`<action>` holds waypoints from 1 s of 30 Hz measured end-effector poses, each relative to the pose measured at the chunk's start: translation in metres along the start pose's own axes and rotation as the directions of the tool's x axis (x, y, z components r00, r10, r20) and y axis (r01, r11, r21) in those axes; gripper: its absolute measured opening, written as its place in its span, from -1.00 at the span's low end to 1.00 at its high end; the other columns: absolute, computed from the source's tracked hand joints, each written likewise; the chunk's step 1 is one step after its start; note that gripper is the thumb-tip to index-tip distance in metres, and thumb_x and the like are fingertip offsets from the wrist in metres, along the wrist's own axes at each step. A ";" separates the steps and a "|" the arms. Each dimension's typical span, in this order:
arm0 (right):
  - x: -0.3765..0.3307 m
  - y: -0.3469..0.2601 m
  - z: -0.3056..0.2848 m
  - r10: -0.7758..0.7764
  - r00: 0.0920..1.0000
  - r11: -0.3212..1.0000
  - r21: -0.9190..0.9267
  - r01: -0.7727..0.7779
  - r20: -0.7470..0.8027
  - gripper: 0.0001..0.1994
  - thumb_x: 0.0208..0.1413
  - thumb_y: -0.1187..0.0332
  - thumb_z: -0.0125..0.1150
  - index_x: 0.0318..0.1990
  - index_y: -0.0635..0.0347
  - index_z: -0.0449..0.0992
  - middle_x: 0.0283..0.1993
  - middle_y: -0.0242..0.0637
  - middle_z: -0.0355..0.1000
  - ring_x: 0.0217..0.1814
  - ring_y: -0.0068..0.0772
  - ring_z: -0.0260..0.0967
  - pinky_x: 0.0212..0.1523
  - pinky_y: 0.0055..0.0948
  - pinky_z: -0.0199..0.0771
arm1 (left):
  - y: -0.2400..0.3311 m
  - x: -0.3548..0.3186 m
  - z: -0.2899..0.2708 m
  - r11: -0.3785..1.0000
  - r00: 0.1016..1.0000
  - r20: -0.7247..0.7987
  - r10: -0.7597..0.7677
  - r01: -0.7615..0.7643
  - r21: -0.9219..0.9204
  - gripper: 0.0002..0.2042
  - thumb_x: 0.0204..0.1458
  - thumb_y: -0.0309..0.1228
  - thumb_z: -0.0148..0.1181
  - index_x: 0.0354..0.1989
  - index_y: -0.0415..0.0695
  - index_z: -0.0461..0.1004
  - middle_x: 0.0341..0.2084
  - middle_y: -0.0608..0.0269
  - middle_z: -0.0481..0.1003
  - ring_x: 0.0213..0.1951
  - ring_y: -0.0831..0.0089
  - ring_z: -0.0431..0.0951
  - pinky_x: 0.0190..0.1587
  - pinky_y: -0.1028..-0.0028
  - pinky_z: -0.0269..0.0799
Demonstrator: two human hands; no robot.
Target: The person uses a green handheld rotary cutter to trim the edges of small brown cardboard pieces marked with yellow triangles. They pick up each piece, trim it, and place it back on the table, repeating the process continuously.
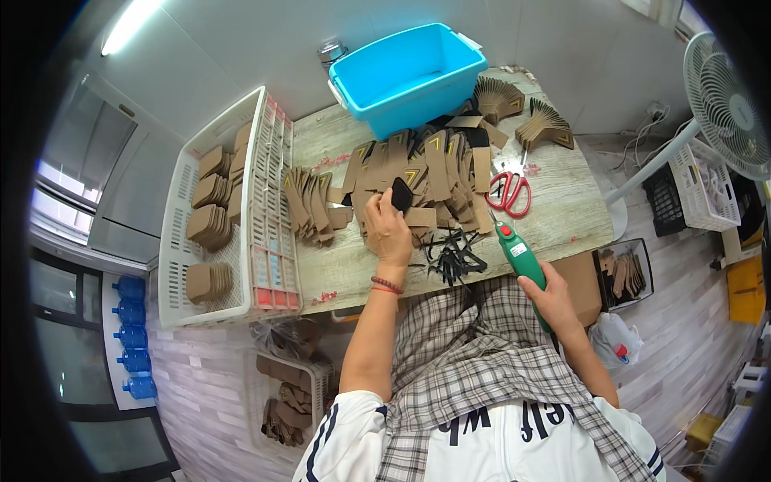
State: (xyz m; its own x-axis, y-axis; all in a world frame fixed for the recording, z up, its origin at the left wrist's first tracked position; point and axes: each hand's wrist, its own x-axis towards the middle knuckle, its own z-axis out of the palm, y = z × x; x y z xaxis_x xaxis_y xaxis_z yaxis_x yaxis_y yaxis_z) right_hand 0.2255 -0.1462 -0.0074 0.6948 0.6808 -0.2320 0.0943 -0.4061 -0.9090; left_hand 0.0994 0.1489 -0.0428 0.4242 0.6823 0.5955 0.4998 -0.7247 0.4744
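Note:
My left hand reaches over the table, its fingers closed on a small black flat piece at the near side of the pile. Under and beyond it lie many brown card-like pieces, some with a yellow angled mark. Around the body of a green handheld electric tool my right hand is wrapped. This tool has a red button and a thin tip pointing away from me, just short of the red-handled scissors. Black scrap strips lie in a heap between my hands.
A blue plastic tub stands at the back of the wooden table. To the left, a white crate holds stacks of brown pieces. Fanned stacks sit at the back right. A fan stands at far right.

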 end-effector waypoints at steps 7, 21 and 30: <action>-0.007 -0.001 0.009 0.019 1.000 1.000 -0.016 -0.018 0.021 -0.51 0.06 0.16 0.31 0.04 0.31 0.41 -0.26 -0.14 0.50 -0.23 -0.40 0.43 -0.17 -0.41 0.42 | -0.015 0.002 0.016 0.988 0.991 0.134 0.022 -0.042 0.152 -0.55 -0.02 -0.32 0.26 0.04 -0.24 0.38 -0.17 0.08 0.39 -0.08 0.12 0.38 0.00 0.22 0.29; -0.018 -0.042 0.017 -0.121 0.993 0.979 0.164 0.119 0.000 -0.55 0.14 0.16 0.23 0.06 0.30 0.42 -0.48 -0.41 0.39 -0.52 -0.66 0.29 -0.48 -0.57 0.31 | 0.055 0.016 -0.044 0.270 0.872 0.164 -0.461 0.314 -0.910 -0.86 0.13 -0.54 0.12 -0.15 -0.26 0.47 -0.35 0.33 0.52 -0.37 0.64 0.47 -0.28 0.63 0.39; -0.034 -0.054 0.009 -0.161 0.986 0.970 0.178 0.168 -0.050 -0.56 0.18 0.16 0.20 0.08 0.29 0.40 -0.46 -0.43 0.39 -0.50 -0.68 0.28 -0.48 -0.61 0.32 | 0.116 -0.015 -0.032 -0.305 0.686 0.598 -0.414 0.514 -0.801 -0.94 0.08 -0.52 0.22 -0.31 -0.21 0.49 -0.41 0.27 0.57 -0.42 0.56 0.54 -0.35 0.58 0.48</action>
State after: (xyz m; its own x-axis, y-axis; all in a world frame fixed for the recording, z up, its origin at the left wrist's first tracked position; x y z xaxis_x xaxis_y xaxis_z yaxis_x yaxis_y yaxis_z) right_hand 0.1905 -0.1417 0.0461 0.7051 0.7061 -0.0650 0.0806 -0.1709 -0.9820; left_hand 0.1272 0.0516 0.0244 0.5360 0.8258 -0.1754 -0.5397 0.4950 0.6810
